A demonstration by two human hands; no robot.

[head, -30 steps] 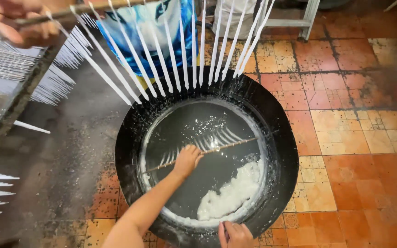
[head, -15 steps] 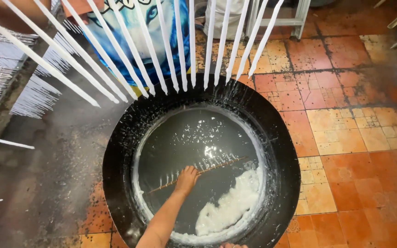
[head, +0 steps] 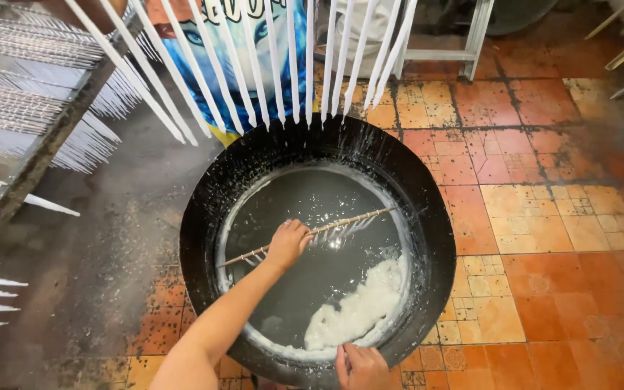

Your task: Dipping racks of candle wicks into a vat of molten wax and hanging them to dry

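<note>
The tiled floor [head: 543, 217] fills most of the view, orange and worn on the right, grey and spattered white on the left. On it stands a big round black pan [head: 442, 238], its wide rim flecked with white drips. Inside lies a pool of cloudy grey liquid [head: 312, 202], and a lump of white, half-set wax [head: 355, 310] sits against the near right side of the pool.

Along the left edge runs a rack [head: 30, 166] of grey bars, hung with rows of thin white candles [head: 74, 144] that point down and outward. Over the far rim of the pan hangs another row of long white tapers [head: 254, 65], fanned out, their tips just above the rim. Behind them shows a blue printed cloth [head: 218, 43], and farther back a pale metal frame [head: 471, 36] stands on the tiles.

The left hand [head: 287, 243] reaches out over the middle of the pan and is closed around a thin wooden stick [head: 348, 222], gripping it near its middle. The stick lies level, just above the liquid, running from lower left to upper right, and short white wicks [head: 348, 231] hang from it into the pool.

The right hand [head: 362, 367] is at the near rim of the pan, fingers curled over the edge and gripping it
</note>
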